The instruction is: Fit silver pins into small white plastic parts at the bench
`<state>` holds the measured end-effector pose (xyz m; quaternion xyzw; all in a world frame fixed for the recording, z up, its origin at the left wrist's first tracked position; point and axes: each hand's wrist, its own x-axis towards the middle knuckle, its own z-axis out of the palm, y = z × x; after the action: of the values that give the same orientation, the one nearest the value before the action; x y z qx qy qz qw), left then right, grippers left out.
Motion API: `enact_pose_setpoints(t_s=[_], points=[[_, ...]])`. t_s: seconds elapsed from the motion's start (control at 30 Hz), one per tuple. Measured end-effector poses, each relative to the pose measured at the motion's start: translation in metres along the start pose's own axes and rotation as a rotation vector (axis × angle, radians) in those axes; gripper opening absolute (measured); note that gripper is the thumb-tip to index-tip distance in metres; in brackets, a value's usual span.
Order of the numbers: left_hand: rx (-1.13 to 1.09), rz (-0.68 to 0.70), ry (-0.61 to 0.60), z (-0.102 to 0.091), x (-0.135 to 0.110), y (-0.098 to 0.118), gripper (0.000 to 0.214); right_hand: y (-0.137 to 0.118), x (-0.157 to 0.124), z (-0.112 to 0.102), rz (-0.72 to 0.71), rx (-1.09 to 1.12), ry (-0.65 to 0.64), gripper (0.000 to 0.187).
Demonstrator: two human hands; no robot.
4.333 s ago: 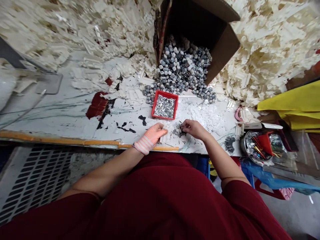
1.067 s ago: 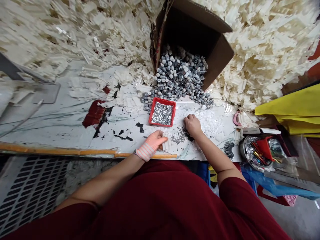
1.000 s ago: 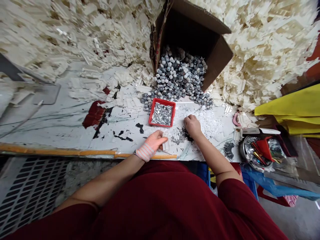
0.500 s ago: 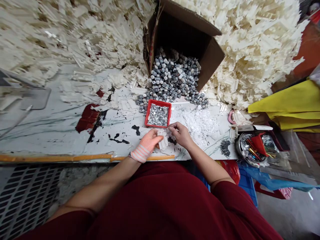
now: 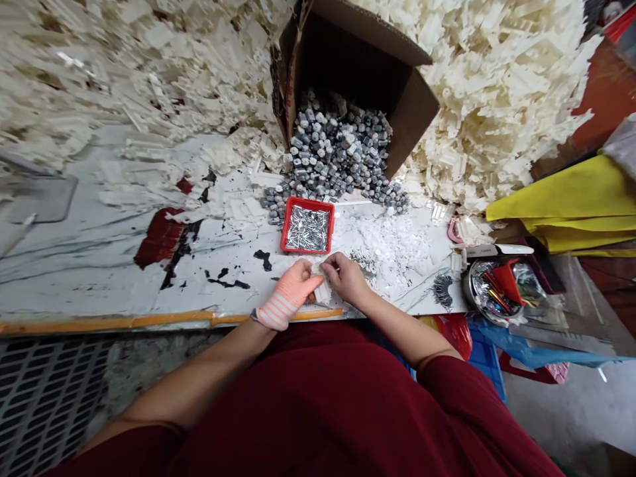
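Paint-flecked workbench [image 5: 99, 285]: one red tray [image 5: 298, 201] of silver pins [image 5: 307, 228]; one tipped cardboard box [image 5: 412, 106] spilling grey parts [image 5: 332, 156]. Left hand [image 5: 293, 291], pink-gloved, and right hand [image 5: 345, 278] were together, both gripping a white plastic piece [image 5: 322, 289] near the bench's front edge. Earlier, the hands were apart.

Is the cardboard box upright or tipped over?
Tipped over: the box opens toward the bench, and grey parts spill out.

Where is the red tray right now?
In the head view, the red tray sits on the bench, just beyond the left hand, below the grey pile.
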<state>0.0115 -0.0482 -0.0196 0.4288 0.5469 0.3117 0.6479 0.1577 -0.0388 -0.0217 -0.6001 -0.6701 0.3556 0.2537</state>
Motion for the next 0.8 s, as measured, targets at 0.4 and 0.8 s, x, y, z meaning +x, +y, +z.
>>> enact_pose_setpoints(t_s=[0.4, 0.8], points=[[0.167, 0.051, 0.043, -0.001, 0.002, 0.004, 0.019, 0.068, 0.084, -0.091, 0.069, -0.643, 0.185, 0.02], [-0.193, -0.057, -0.05, 0.005, 0.021, -0.014, 0.027, 0.056, 0.062, -0.05, 0.113, 0.311, 0.122, 0.024]])
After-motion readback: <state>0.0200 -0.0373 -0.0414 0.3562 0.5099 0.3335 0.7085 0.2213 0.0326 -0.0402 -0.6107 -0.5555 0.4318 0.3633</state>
